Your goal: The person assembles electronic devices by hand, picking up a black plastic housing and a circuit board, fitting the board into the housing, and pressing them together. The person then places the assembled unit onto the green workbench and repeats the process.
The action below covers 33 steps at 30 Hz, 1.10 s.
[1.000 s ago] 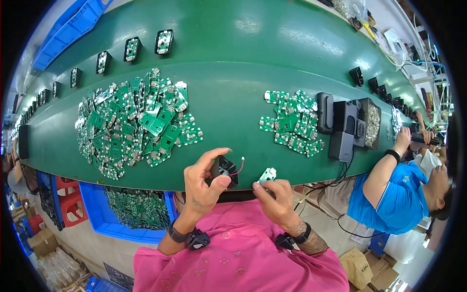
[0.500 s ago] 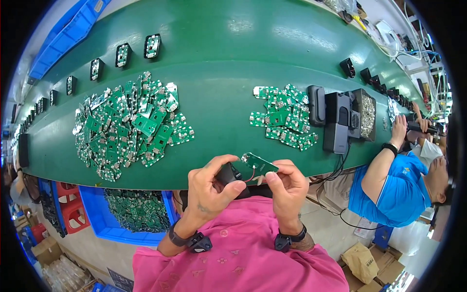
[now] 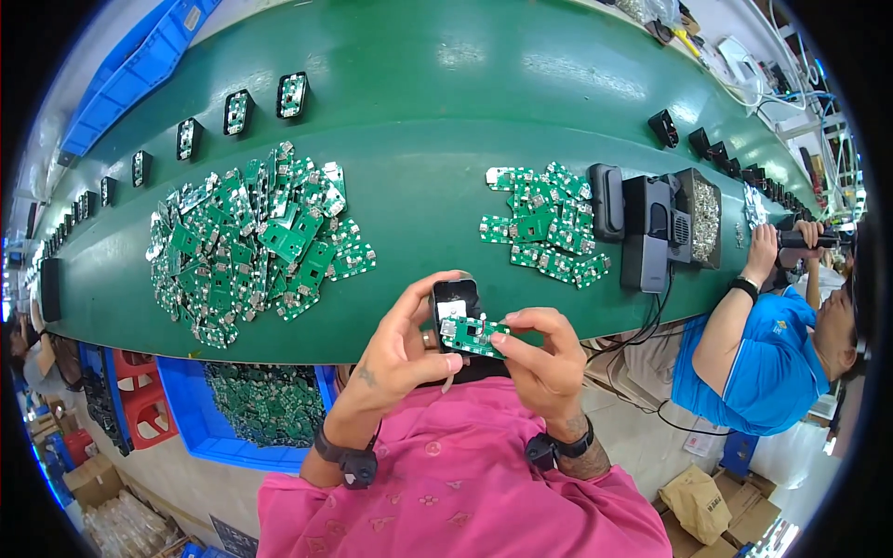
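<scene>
My left hand [image 3: 405, 337] is closed around a small black plastic housing [image 3: 456, 294], its open side turned up. A green circuit board [image 3: 476, 338] lies tilted across the housing's near end, with its components facing up. My right hand [image 3: 539, 349] pinches the right end of that board between thumb and fingers. Beyond my hands, a large heap of circuit boards [image 3: 251, 242] spreads on the left of the green table [image 3: 419, 223], and a smaller pile of boards [image 3: 539, 223] lies to the right.
A dark grey device [image 3: 644, 232] and a bin of small metal parts [image 3: 704, 219] stand on the right. Black housings with boards [image 3: 237, 112] line the far left. A blue crate [image 3: 251, 456] of boards sits below the table edge. A co-worker in blue [image 3: 744, 363] works at right.
The black housing has turned so its open side shows. The board has flipped from its plain face to its component face and moved left onto the housing.
</scene>
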Motion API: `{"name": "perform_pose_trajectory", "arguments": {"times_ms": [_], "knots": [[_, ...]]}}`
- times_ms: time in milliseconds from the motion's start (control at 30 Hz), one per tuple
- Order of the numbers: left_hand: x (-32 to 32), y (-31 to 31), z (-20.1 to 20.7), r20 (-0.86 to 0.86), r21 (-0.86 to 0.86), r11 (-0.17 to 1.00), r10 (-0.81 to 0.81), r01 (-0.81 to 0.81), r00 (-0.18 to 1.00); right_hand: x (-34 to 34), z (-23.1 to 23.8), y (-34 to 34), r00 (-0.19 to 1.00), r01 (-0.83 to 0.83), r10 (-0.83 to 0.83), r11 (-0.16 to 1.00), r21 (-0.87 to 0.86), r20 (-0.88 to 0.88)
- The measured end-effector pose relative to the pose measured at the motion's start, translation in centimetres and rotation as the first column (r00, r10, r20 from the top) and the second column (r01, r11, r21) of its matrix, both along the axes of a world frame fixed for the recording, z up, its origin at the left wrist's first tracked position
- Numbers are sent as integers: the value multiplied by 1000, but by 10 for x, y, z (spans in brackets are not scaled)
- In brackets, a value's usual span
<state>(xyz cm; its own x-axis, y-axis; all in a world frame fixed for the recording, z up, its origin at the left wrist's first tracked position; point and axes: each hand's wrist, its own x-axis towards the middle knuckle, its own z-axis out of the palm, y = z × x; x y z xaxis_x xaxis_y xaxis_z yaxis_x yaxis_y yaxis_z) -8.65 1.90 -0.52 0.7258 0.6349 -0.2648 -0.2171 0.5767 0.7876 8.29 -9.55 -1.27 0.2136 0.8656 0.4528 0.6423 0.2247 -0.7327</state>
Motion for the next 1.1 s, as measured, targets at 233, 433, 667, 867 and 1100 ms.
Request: {"name": "perform_pose_trajectory", "arguments": {"times_ms": [233, 433, 667, 867, 1100], "knots": [[-7, 1, -4, 141, -233, 944, -203, 232, 969, -3, -10, 3, 999, 28, -25, 990, 140, -26], [-4, 0, -2, -73, -102, 988, -120, 112, 990, 4, -5, 9, 990, -51, 40, 995, 80, 136], [3, -9, -6, -190, 149, 988, -16, 45, 982, -4, 7, 16, 943, -26, -27, 987, -156, -332], [8, -15, -8, -239, 232, 971, -7, 64, 971, -14, 3, 22, 947, -25, -21, 990, -138, -320], [10, -14, -6, -100, 259, 953, 186, -155, 978, -32, -3, 16, 852, 230, -242, 970, -83, -463]]}}
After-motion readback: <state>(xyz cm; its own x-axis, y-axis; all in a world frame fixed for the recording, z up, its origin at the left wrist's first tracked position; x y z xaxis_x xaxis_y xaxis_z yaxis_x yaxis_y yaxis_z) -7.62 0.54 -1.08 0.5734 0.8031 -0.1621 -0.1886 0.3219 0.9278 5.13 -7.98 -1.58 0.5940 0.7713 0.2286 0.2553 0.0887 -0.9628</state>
